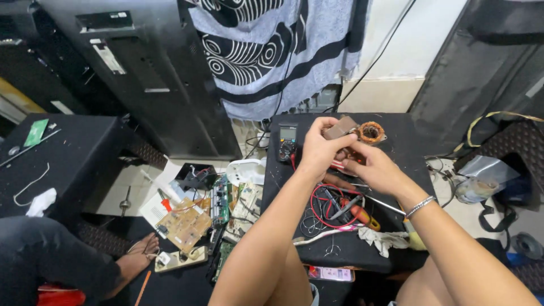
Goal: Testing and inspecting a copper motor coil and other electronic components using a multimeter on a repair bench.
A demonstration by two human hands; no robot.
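My left hand (318,148) is raised over a small black table (408,141) and grips a small brown-grey block (340,127) between thumb and fingers. A round copper-wound coil (372,132) sticks out just right of the block; I cannot tell whether they are joined. My right hand (374,168), a silver bracelet on its wrist, is cupped just below, its fingers touching the underside of the same part. A black multimeter (287,141) lies on the table to the left of my hands, its red and black leads (326,207) looped beneath my forearms.
An orange-handled screwdriver (361,214) and a white rag (384,238) lie near the table's front. Circuit boards (184,225) and a power strip (181,259) litter the floor to the left. Another person's foot (136,258) rests beside them. Large black panels (153,68) lean at the back.
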